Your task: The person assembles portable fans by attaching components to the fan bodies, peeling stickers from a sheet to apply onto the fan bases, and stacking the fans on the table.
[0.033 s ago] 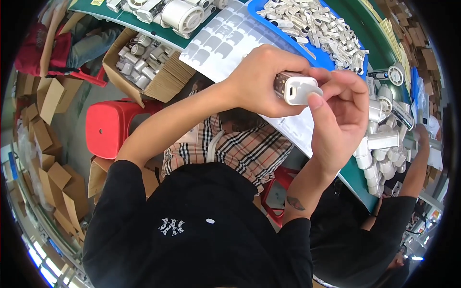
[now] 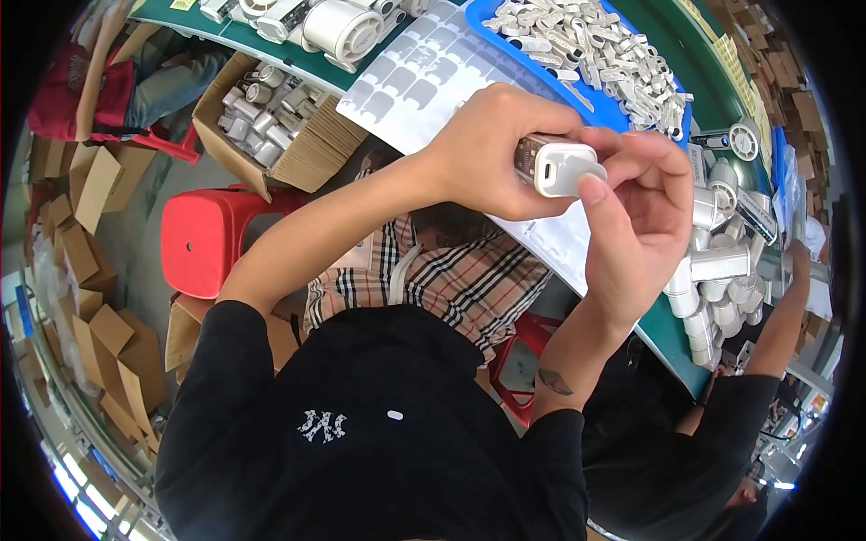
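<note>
My left hand (image 2: 492, 149) is wrapped round a small boxy device with a brown patterned body and a white end (image 2: 551, 171). That end faces up toward me and shows a dark slot, probably a charging port. Against its right side is a small translucent pale cap (image 2: 586, 171), pinched between the thumb and fingers of my right hand (image 2: 645, 194). The cap touches the white rim; how firmly it is seated I cannot tell. Both hands are above the near edge of the table.
Ahead is a blue tray (image 2: 591, 113) heaped with small white parts. White cylindrical housings (image 2: 717, 270) pile up at right, beside a co-worker's arm (image 2: 785, 311). A cardboard box (image 2: 311, 162) of white parts and a red stool (image 2: 203, 243) stand at left.
The co-worker's arm at the far right has shifted slightly. My hands, the device and the cap look the same.
</note>
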Motion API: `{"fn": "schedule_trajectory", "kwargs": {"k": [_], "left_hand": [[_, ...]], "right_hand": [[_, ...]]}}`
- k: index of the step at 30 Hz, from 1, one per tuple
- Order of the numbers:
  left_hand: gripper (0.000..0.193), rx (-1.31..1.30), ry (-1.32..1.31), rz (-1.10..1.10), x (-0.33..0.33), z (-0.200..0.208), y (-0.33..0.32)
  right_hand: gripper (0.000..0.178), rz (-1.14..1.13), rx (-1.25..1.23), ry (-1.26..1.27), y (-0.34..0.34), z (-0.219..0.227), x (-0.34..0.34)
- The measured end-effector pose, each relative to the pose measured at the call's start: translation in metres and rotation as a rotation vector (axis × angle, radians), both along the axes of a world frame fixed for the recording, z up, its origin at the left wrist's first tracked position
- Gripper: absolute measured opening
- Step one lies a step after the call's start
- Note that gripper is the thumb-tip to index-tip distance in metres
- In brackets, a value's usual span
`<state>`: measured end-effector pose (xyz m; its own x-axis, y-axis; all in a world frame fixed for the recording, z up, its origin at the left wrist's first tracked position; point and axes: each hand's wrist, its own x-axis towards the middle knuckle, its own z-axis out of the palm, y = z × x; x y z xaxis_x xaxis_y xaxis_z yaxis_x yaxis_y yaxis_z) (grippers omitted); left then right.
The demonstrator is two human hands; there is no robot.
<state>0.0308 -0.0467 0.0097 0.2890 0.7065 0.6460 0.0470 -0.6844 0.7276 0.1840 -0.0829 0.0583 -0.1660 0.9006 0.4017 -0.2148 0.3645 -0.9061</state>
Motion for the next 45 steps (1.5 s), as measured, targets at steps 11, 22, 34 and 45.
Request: {"fn": "schedule_trajectory", "kwargs": {"k": [11, 22, 34, 45], "left_hand": [[0.027, 0.014, 0.008, 0.014, 0.000, 0.000, -0.002], [0.028, -0.133, 0.113, -0.208, -0.009, 0.012, 0.005], [0.037, -0.039, 0.175, 0.109, -0.120, 0.107, 0.020], [0.063, 0.118, 0.476, 1.170, -0.324, 0.181, 0.159]], "right_hand": [[0.041, -0.057, 0.002, -0.052, -0.005, 0.002, -0.003], [0.037, -0.104, -0.044, -0.673, 0.007, 0.029, 0.019], [0.026, -0.004, -0.447, -0.056, 0.015, -0.063, 0.030], [0.022, -0.098, -0.374, -0.208, 0.001, -0.085, 0.031]]}}
